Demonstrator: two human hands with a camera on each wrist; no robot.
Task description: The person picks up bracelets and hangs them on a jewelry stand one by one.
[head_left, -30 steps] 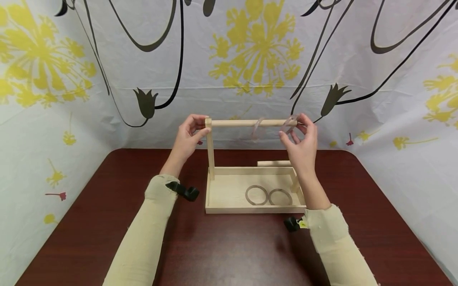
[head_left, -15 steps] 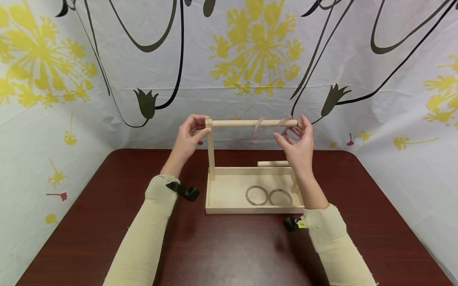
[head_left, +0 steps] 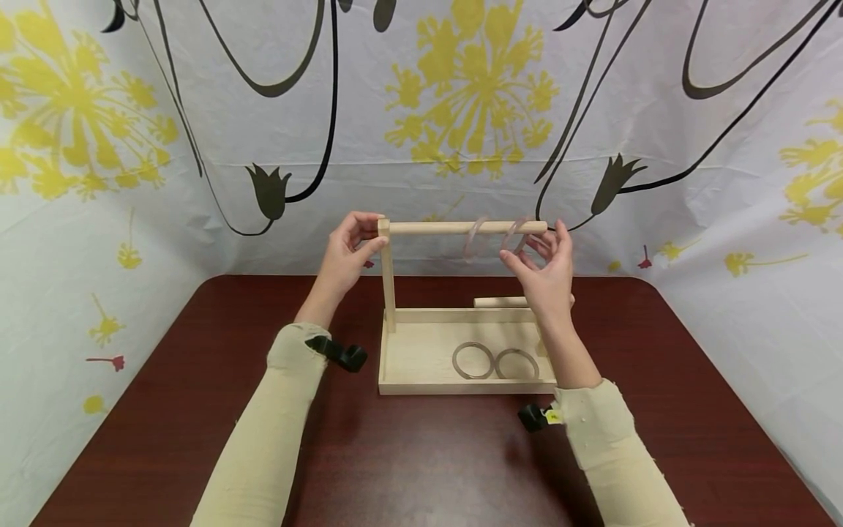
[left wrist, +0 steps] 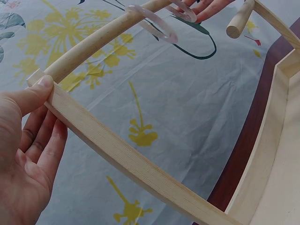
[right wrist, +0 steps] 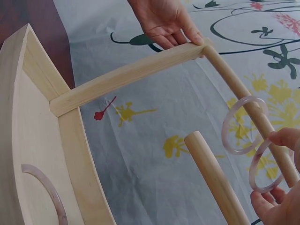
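My left hand [head_left: 345, 245] pinches the top of the upright wooden post [head_left: 388, 282], where the upper rod [head_left: 428, 228] joins it. Two pale, translucent bangles hang round that rod. The inner bangle [right wrist: 244, 125] hangs free of both hands. Between thumb and fingertips my right hand [head_left: 545, 267] holds the outer bangle [right wrist: 262, 174], close to the rod's free end. The post rises from the left end of a shallow wooden tray [head_left: 421, 388]. Inside the tray lie two more bangles, the left one [head_left: 473, 360] and the right one [head_left: 516, 364], side by side.
A second, lower wooden rod [head_left: 500, 301] shows behind the tray's back edge, its right part hidden by my right hand and wrist. The tray stands on a dark red-brown table [head_left: 421, 454]. Behind hangs a white cloth [head_left: 369, 132] with yellow and dark floral patterns.
My right hand has moved left and a little down, sliding the outer bangle inward along the upper rod from its free end. My left hand has stayed on the post.
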